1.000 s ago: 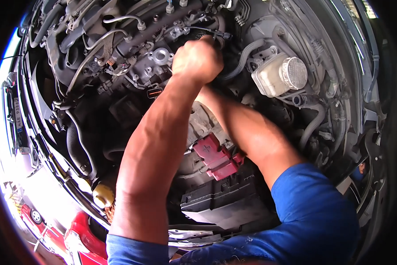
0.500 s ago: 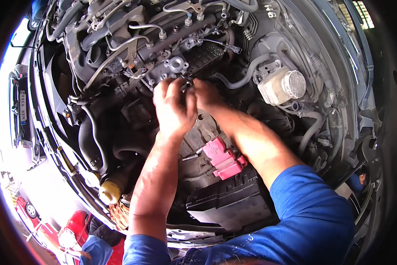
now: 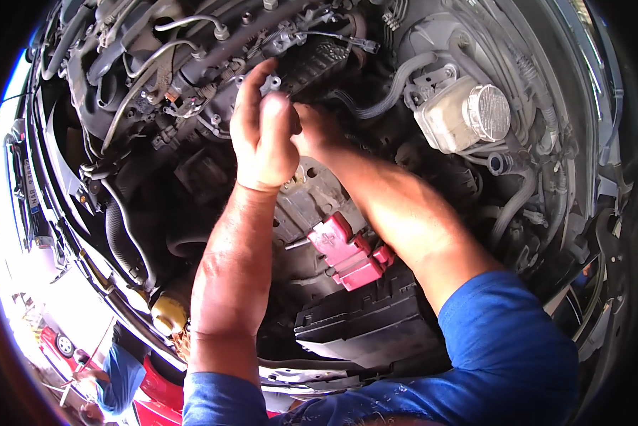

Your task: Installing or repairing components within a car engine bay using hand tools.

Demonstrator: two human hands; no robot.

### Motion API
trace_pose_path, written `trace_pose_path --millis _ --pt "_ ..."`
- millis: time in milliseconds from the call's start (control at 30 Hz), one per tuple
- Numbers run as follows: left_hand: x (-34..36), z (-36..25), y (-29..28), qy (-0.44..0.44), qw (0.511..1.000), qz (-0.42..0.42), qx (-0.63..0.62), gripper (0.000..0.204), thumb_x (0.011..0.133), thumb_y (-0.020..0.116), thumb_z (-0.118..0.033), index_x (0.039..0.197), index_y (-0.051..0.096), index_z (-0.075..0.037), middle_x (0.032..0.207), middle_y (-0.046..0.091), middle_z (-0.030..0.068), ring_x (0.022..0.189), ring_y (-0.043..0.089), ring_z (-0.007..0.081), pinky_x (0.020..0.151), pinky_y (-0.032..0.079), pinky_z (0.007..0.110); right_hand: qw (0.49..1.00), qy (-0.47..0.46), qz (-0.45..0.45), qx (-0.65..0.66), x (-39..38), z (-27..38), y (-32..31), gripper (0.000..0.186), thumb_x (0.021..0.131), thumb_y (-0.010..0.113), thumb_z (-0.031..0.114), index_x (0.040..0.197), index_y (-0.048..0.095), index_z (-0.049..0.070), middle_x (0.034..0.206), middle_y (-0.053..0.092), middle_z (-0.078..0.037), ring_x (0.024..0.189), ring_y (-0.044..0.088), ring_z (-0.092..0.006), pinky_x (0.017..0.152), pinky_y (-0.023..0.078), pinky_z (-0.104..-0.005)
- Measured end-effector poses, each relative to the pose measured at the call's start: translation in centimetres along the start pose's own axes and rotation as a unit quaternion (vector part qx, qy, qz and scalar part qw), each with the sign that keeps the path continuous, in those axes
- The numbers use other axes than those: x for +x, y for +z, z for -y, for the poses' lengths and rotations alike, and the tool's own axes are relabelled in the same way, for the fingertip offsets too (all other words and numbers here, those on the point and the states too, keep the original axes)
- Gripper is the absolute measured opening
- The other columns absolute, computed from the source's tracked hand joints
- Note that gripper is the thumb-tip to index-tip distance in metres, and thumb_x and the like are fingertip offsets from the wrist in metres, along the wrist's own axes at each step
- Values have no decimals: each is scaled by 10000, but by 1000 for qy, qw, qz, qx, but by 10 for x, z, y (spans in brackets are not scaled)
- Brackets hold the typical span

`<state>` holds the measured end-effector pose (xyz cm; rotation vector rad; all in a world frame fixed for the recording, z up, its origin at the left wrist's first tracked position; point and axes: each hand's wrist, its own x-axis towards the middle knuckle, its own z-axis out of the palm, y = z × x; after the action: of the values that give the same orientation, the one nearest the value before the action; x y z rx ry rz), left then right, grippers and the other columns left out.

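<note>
Over the middle of a car's engine bay, my left hand [image 3: 266,138] is raised with its index finger and thumb stretched out and apart. No object shows in it. Its fingers partly cover a metal flange [image 3: 271,83] on the engine [image 3: 223,96]. Close beside it on the right, my right hand [image 3: 317,133] has its fingers curled in toward the left palm. A small dark spot shows at its fingertips, too blurred and hidden to name. Below both hands lies a grey metal bracket plate [image 3: 322,186] with round holes.
A black battery [image 3: 365,326] with a red terminal cover [image 3: 344,252] sits between my forearms. To the right stands a whitish fluid reservoir [image 3: 450,117] with a round cap, near hoses. A yellow cap [image 3: 168,314] is at the lower left. Another person [image 3: 116,376] in blue is beyond the car's edge.
My left hand's fingers have straightened upward from a bent pose over the engine. Both hands have shifted slightly up and left in view, and the engine bay appears shifted up as the view moved.
</note>
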<state>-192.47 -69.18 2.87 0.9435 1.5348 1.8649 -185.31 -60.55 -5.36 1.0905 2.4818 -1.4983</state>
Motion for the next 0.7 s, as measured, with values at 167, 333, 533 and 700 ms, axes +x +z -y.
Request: trace_pose_path --millis 167,333,533,700 --pt "5 -9 6 -76 997 -30 3 298 943 526 -157 1178 550 25 688 560 3 594 496 63 550 413 218 1000 -6 -11 -20 0 1 1 420 851 539 450 1052 671 104 1024 689 -169 981 658 -362 822 517 -447" --pt "10 -12 8 -70 992 -14 107 324 868 469 -82 1152 548 51 720 575 48 632 519 101 608 439 244 998 -26 -42 -45 4 -7 6 436 858 530 460 1055 673 98 1027 689 -170 985 657 -361 832 520 -442" --pt "17 -22 14 -117 979 -2 166 350 811 500 -107 1114 586 46 920 672 197 843 645 241 811 500 319 994 -14 -56 -95 14 -26 23 405 840 547 418 1079 668 114 1063 683 -155 1006 650 -351 843 515 -436" --pt "21 -15 11 -60 962 -11 267 370 781 506 -149 1073 612 52 1016 655 275 981 639 408 888 495 391 993 -59 -77 63 14 -29 37 355 832 548 370 1087 667 153 1085 680 -140 1011 644 -358 855 505 -445"
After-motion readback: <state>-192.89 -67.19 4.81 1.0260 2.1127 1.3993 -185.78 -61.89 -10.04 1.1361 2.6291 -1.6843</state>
